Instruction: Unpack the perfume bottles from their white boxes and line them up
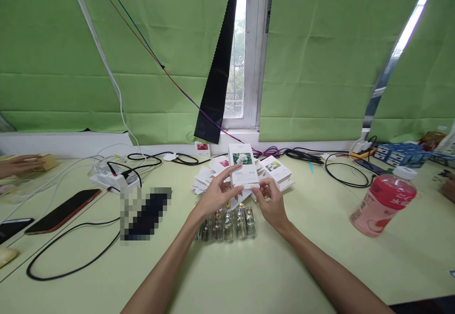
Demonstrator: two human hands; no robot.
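Note:
Between both hands a white cardboard box [248, 176] with a white-flower picture is held up, its printed face toward me. My left hand [219, 191] grips its left side, thumb near the lower edge. The fingers of my right hand [270, 202] pinch its lower right corner. Just below the box, several small glass bottles [228, 226] with gold-coloured tops stand in a close group on the table. Behind the hands lies a pile of similar white boxes [279, 170], some with pink or pale flower pictures; the held box hides part of it.
A pink drink bottle [383, 205] stands at the right. Phones [66, 211], a power strip [117, 177] and looping black cables [74, 226] occupy the left. Blue boxes [401, 153] sit at the far right. Another person's hand [24, 164] holds a yellowish box [50, 162] at the left edge.

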